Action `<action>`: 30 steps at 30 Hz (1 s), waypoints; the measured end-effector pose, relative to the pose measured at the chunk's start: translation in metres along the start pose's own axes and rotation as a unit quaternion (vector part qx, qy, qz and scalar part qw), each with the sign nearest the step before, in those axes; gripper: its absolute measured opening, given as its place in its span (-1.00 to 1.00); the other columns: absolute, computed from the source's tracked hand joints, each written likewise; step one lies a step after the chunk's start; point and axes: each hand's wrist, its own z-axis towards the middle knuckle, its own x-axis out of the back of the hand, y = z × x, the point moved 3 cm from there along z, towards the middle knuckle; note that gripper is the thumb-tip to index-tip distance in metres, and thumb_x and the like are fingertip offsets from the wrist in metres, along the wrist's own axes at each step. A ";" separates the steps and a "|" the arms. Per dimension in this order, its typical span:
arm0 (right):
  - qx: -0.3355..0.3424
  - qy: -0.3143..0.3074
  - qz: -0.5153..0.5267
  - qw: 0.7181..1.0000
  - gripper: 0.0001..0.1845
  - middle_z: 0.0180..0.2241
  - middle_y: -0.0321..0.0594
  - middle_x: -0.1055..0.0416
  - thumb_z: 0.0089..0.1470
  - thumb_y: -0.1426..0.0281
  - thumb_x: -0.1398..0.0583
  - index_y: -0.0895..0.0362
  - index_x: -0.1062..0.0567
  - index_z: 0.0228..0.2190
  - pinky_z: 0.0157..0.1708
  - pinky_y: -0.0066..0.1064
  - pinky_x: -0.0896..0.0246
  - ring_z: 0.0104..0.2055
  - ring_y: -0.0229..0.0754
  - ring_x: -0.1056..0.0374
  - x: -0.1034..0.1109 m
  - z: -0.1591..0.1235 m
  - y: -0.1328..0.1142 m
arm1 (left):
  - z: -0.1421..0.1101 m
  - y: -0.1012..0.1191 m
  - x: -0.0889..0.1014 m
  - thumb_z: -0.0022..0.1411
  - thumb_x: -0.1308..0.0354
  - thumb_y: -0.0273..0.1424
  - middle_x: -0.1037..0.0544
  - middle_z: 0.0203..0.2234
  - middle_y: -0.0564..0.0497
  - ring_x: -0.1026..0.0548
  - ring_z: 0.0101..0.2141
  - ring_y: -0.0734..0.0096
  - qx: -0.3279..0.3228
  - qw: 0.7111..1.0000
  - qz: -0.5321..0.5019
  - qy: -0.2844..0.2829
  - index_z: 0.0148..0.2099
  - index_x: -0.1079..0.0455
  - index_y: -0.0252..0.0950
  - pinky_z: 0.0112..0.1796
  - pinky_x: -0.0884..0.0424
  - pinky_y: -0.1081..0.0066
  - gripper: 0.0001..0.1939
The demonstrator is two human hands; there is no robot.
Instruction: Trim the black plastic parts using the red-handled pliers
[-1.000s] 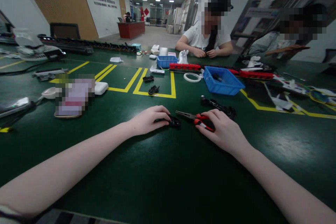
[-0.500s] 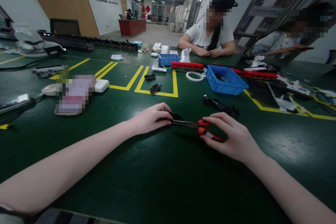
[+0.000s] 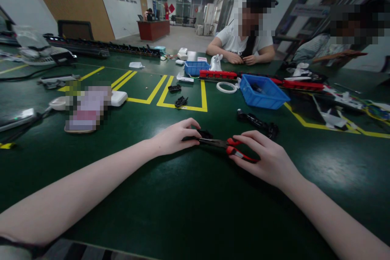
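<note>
My left hand point(image 3: 175, 137) rests on the dark green table point(image 3: 189, 203), its fingers closed on a small black plastic part point(image 3: 204, 134). My right hand point(image 3: 268, 158) grips the red handles of long-nose pliers point(image 3: 227, 146). The pliers' dark jaws point left and meet the black part under my left fingertips. Both forearms reach in from the bottom of the head view.
A black elongated piece point(image 3: 257, 122) lies just beyond my right hand. Further back stand a blue bin point(image 3: 263, 93), a smaller blue bin point(image 3: 195, 68), red strips point(image 3: 217, 74), a white ring point(image 3: 226, 87) and two black parts point(image 3: 180, 101) inside yellow floor-tape lines. Two people sit across the table.
The pliers' jaws moved left from a gap beside the black part to touch it. My right hand shifted its grip further along the red handles. My left hand stayed put.
</note>
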 end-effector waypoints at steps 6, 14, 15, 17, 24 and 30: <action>-0.003 -0.007 0.004 1.000 -0.61 -0.12 -0.03 -0.40 0.15 0.22 -0.21 0.18 -0.43 -0.05 -0.25 -0.24 -0.43 -0.17 -0.07 -0.43 -0.002 0.000 -0.001 | 0.000 0.001 0.001 0.34 -0.13 -0.40 -0.33 0.05 -0.10 -0.43 0.01 0.22 0.003 1.000 -0.001 -0.003 -0.04 -0.46 -0.25 0.00 -0.44 0.17 -0.82; -0.001 0.014 0.011 1.000 -0.63 -0.13 -0.04 -0.41 0.13 0.26 -0.23 0.14 -0.42 -0.06 -0.25 -0.24 -0.43 -0.18 -0.07 -0.43 0.004 0.001 -0.002 | 0.000 0.001 0.001 0.34 -0.13 -0.40 -0.34 0.05 -0.11 -0.44 -0.01 0.23 0.001 1.000 -0.001 -0.005 -0.04 -0.45 -0.27 -0.02 -0.45 0.17 -0.82; -0.007 0.011 0.013 1.000 -0.63 -0.13 -0.04 -0.41 0.12 0.26 -0.23 0.14 -0.42 -0.06 -0.25 -0.24 -0.43 -0.18 -0.06 -0.43 0.004 0.002 -0.002 | 0.000 0.002 0.001 0.34 -0.13 -0.40 -0.34 0.04 -0.11 -0.44 -0.02 0.22 0.000 1.000 0.000 -0.004 -0.04 -0.45 -0.27 -0.02 -0.45 0.16 -0.82; -0.013 0.010 0.016 1.000 -0.61 -0.12 -0.03 -0.41 0.11 0.25 -0.23 0.13 -0.42 -0.05 -0.23 -0.21 -0.43 -0.16 -0.04 -0.42 0.003 0.002 -0.003 | 0.000 0.002 0.001 0.34 -0.13 -0.40 -0.34 0.04 -0.11 -0.44 -0.02 0.22 0.000 1.000 0.000 -0.002 -0.03 -0.45 -0.27 -0.02 -0.45 0.15 -0.82; -0.014 0.008 0.002 1.000 -0.58 -0.11 -0.02 -0.40 0.12 0.22 -0.23 0.16 -0.42 -0.03 -0.20 -0.19 -0.42 -0.13 -0.02 -0.42 -0.001 0.002 -0.003 | 0.001 0.002 0.001 0.34 -0.13 -0.41 -0.36 0.02 -0.12 -0.43 0.00 0.22 -0.008 1.000 0.002 -0.001 -0.03 -0.45 -0.29 0.00 -0.43 0.16 -0.81; -0.018 -0.001 0.011 1.000 -0.61 -0.13 -0.05 -0.41 0.14 0.22 -0.22 0.17 -0.43 -0.05 -0.25 -0.25 -0.42 -0.17 -0.07 -0.43 -0.001 0.002 -0.003 | 0.000 0.001 0.001 0.34 -0.13 -0.42 -0.37 0.01 -0.11 -0.43 0.00 0.23 -0.010 1.000 -0.011 0.004 -0.03 -0.45 -0.27 0.01 -0.42 0.15 -0.82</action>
